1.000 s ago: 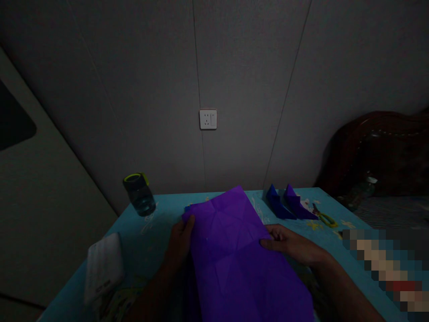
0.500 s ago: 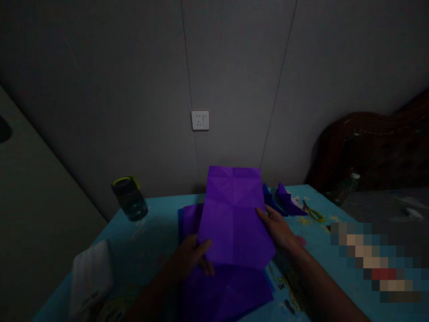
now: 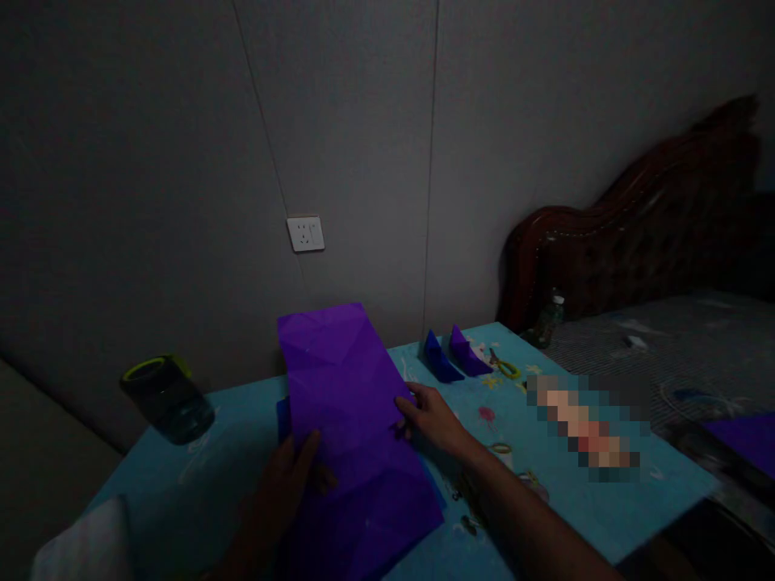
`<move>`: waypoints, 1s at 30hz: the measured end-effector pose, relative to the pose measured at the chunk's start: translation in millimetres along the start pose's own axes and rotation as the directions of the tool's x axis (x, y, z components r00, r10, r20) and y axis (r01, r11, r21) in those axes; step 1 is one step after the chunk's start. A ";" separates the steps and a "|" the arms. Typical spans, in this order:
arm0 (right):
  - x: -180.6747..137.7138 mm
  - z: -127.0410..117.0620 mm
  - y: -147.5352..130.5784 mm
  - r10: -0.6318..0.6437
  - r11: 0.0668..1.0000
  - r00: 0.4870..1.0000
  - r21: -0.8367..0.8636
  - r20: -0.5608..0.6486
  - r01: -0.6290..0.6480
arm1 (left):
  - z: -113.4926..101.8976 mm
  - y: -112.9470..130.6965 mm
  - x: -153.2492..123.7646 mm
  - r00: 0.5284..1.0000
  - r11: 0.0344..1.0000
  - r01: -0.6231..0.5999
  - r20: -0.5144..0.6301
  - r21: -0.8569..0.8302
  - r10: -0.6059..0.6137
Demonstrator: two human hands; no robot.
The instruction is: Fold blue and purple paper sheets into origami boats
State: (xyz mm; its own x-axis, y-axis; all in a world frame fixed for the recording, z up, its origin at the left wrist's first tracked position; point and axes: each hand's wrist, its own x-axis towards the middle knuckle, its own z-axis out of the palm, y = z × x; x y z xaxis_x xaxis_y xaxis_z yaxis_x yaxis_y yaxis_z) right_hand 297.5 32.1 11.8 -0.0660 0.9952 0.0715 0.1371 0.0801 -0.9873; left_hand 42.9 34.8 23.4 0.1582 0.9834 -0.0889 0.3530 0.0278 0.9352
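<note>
A creased purple sheet of paper [image 3: 345,379] is held up at a slant over more purple paper [image 3: 369,532], with blue edges showing beneath. At its left edge my left hand [image 3: 294,476] pinches it, thumb on top. The thumb of my right hand [image 3: 433,421] lies on the right edge, its fingers curled behind the paper. Two folded paper boats stand beyond my right hand: a dark blue boat [image 3: 441,360] and a purple boat [image 3: 469,355]. Beside them lies a yellow-handled hand tool [image 3: 505,365].
A dark cup with a yellow-green rim [image 3: 169,403] stands tilted in view on the blue tablecloth [image 3: 236,420]. A white object [image 3: 85,545] sits front left. Behind rises a wall with a socket [image 3: 306,234]. To the right are a bed headboard [image 3: 563,242] and a clear bottle [image 3: 550,323].
My view has swung to the right, showing more of the bed. The purple sheet has tilted in view, and both hands still hold its sides.
</note>
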 end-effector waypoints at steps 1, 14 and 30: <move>-4.6 1.6 -3.3 0.007 1.000 1.000 -0.015 -0.025 -0.008 | -1.2 1.9 -5.6 0.999 0.999 0.025 -0.025 0.025 -0.025; -97.7 5.4 -4.6 0.099 0.715 0.995 -0.697 0.017 -0.060 | 18.5 -37.0 -97.9 0.993 0.798 0.111 -0.107 0.592 -0.058; -31.3 6.2 -12.7 -0.003 0.623 0.996 -0.779 -0.090 -0.069 | -5.5 -29.0 -17.1 0.967 0.516 0.007 -0.138 0.856 0.215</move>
State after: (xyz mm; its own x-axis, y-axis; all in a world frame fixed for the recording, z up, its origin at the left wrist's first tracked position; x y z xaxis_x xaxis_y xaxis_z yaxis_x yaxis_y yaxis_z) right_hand 291.7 -0.4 21.2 0.0231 0.9959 0.0871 0.8600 0.0247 -0.5097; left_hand 24.9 18.1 -0.3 0.1014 0.9814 0.1628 0.9731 -0.1318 0.1889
